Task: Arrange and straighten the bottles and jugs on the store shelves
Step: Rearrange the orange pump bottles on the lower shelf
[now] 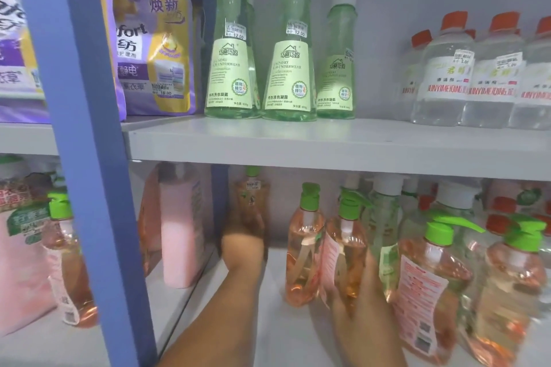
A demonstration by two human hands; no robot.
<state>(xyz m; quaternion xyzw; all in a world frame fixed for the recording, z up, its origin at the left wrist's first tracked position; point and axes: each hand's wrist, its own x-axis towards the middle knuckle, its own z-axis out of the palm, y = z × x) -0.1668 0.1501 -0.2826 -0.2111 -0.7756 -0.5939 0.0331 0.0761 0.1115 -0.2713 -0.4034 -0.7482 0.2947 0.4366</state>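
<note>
Two hands work the lower shelf: the left hand grasps a far bottle, the right hand clasps a near pump bottle; slick, liquid-heavy, best held mid-body.

The left hand reaches deep under the upper shelf, its fingers blurred in shadow around a far orange bottle; the right hand is half hidden behind a near orange pump bottle; the rightmost pump bottles smear with motion; the purple pouches are cut off at the top edge
</note>
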